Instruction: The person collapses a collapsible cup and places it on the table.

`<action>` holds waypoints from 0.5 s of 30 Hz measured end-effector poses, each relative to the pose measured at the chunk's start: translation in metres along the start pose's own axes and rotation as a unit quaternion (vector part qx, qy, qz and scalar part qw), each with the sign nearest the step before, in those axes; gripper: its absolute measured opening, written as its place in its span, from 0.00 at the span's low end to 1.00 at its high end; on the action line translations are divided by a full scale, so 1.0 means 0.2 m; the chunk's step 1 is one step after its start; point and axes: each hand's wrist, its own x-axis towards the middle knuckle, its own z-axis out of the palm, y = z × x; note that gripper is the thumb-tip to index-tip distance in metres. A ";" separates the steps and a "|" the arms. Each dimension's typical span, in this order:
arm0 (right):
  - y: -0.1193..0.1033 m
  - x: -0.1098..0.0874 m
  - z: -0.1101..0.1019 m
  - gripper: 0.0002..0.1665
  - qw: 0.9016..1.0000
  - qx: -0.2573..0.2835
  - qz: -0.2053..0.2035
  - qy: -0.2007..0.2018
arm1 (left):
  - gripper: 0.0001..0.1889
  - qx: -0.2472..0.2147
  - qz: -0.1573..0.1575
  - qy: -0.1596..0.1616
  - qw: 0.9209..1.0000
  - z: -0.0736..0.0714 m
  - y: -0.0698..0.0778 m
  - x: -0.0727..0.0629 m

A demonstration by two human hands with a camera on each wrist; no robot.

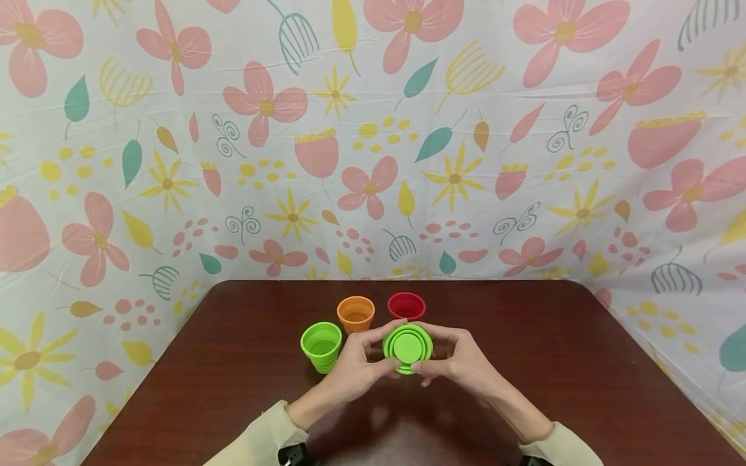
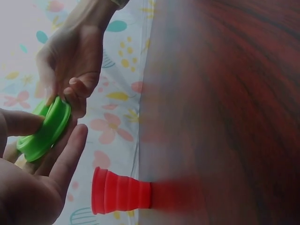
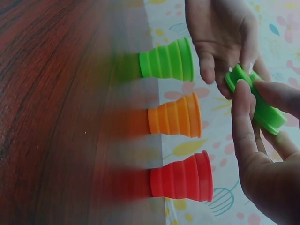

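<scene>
Above the tabletop (image 1: 250, 395), nearer than and right of the orange collapsible cup (image 1: 356, 313): a flattened green collapsible cup (image 1: 406, 348) is held up between two hands, its concentric rings turned toward the head camera.
Left hand (image 1: 354, 370): placed on the near side of the orange collapsible cup; the flattened cup's left edge is pinched, with the thumb pressed on the front and the fingers clamped from behind.
Right hand (image 1: 469, 366): placed farther right of the orange collapsible cup; the opposite edge is clamped between thumb and fingers in the same way.
Orange collapsible cup: stood upright and expanded, its mouth upward, its wall stepped in tiers.
Expanded green cup (image 1: 321, 344): set upright, left of the orange one and nearer.
Red collapsible cup (image 1: 406, 307): stood upright just right of the orange one, its base covered by the hands in the head view.
Floral cloth (image 1: 370, 129): hung behind the orange cup, printed with pink flowers and teal leaves.
</scene>
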 end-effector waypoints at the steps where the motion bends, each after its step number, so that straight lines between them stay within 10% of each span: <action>1: 0.00 0.00 0.00 0.37 1.000 0.003 0.001 -0.001 | 0.36 0.002 -0.001 -0.003 1.000 0.00 0.00 0.00; 15: 0.00 0.00 -0.01 0.34 1.000 0.001 0.007 0.002 | 0.35 -0.024 -0.013 -0.003 1.000 -0.02 -0.01 -0.01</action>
